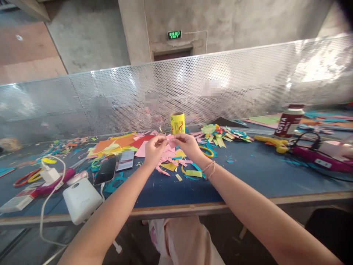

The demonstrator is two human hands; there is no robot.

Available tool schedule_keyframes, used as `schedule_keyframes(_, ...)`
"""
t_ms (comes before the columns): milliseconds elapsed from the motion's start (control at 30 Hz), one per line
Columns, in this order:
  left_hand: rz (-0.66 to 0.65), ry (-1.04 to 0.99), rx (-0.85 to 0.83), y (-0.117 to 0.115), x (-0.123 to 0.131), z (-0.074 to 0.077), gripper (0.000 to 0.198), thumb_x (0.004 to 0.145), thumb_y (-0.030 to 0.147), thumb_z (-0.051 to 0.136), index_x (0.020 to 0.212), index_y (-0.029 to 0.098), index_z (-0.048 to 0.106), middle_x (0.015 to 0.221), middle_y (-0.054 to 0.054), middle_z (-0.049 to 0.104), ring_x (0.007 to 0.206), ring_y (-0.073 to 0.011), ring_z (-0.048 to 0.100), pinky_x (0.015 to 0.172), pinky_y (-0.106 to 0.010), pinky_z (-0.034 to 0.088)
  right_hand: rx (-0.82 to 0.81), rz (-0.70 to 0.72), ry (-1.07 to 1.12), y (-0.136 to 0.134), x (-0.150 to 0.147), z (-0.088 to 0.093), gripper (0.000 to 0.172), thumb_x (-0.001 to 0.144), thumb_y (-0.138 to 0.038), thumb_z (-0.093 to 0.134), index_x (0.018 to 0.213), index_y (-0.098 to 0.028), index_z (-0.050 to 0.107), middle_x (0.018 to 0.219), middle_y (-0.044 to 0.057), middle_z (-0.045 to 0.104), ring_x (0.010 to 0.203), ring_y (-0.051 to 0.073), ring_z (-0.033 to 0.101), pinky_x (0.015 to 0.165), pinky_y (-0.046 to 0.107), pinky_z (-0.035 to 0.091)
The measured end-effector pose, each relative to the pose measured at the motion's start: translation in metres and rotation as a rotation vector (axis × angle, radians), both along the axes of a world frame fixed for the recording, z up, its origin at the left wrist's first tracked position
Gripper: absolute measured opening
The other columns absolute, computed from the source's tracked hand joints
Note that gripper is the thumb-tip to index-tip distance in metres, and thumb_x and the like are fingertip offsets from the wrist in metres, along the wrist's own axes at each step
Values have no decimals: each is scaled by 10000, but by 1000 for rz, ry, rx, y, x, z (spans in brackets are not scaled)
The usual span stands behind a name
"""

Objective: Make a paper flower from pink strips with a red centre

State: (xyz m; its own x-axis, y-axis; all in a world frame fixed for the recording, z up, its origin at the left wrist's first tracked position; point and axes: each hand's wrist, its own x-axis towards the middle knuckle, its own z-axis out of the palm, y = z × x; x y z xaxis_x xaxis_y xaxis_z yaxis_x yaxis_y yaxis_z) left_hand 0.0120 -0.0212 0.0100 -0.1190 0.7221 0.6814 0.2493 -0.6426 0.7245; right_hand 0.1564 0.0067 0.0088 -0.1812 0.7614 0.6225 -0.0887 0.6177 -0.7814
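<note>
Over a heap of cut paper, my left hand point(156, 148) and my right hand point(189, 146) are close together, fingertips almost meeting. Between them is a small piece of pink paper point(171, 141), pinched by both hands. Its exact shape is too small to make out. Pink paper strips point(165, 159) lie below my fingers, and a red sheet point(145, 141) and an orange sheet point(113, 144) lie to the left. Just behind my hands stands a yellow printed cylinder point(178, 124). Yellow-handled scissors point(206, 151) are partly hidden by my right hand.
Two phones point(105, 171) point(125, 160) and a white power bank point(82, 200) with cables lie left. Purple glue guns point(56, 183) point(321, 158) lie on both sides. A Costa bottle point(289, 122) stands right; a perforated metal screen point(116, 103) runs behind.
</note>
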Motion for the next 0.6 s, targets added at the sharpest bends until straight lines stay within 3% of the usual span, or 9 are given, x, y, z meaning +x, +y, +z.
schedule_keyframes(600,-39,79,61,-3,0,5,168,752,341,601,764,176,626,810,-33,643,743,-132,585,680,-256,465,268,-115,-144,-1,5,5,148,748,-329,614,683,-199,644,789,42,646,774,158,593,732,325,483)
